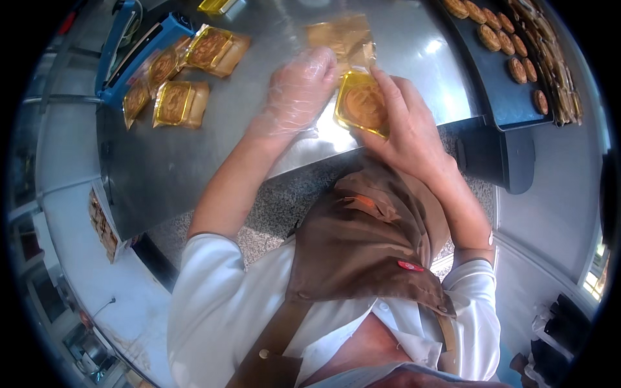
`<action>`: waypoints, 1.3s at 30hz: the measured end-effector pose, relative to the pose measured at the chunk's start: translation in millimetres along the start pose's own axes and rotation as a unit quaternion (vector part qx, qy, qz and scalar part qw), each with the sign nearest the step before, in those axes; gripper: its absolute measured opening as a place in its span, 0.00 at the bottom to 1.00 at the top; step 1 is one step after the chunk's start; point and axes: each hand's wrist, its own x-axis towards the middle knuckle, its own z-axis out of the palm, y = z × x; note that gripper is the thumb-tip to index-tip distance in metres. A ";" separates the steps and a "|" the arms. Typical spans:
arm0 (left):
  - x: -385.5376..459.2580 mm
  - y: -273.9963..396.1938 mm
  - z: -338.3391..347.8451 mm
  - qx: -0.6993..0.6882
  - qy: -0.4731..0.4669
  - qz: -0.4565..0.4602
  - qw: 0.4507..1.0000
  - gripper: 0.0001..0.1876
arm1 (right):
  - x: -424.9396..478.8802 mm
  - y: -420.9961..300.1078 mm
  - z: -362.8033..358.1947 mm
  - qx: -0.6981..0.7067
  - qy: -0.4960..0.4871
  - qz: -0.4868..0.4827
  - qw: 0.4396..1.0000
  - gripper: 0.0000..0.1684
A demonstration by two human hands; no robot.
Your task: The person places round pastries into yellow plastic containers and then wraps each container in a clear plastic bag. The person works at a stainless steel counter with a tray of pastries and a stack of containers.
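My left hand (303, 80), in a clear plastic glove, is curled closed at the near left edge of a gold and clear packaging bag (342, 36). Its fingertips are hidden. The bag lies flat on the steel table, its mouth towards me. Bare, my right hand (410, 121) grips a gold plastic tray (341, 109) by its right side. In that tray sits a round browned pastry (364, 104) with a patterned top. The tray's far edge is at the bag's mouth, and I cannot tell whether it is inside.
Several bagged pastries (177, 103) lie at the left of the steel table (271, 29), beside a blue bag sealer (145, 53). More gold trays (213, 5) stand at the back. On the right, a dark baking tray (504, 97) holds unwrapped pastries (518, 70), next to stacked bags (548, 58).
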 end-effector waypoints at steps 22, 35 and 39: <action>2.7 -7.1 8.6 -0.038 -0.019 0.018 0.999 0.17 | 18.6 27.4 34.2 -0.072 0.070 0.027 0.995 0.48; -1.1 0.8 15.6 -0.019 0.040 0.003 0.999 0.16 | 28.5 16.7 48.1 -0.110 0.092 0.112 0.983 0.41; -0.9 -0.9 20.0 -0.007 0.054 0.072 0.996 0.15 | 34.4 15.7 53.9 -0.134 0.132 0.102 0.977 0.42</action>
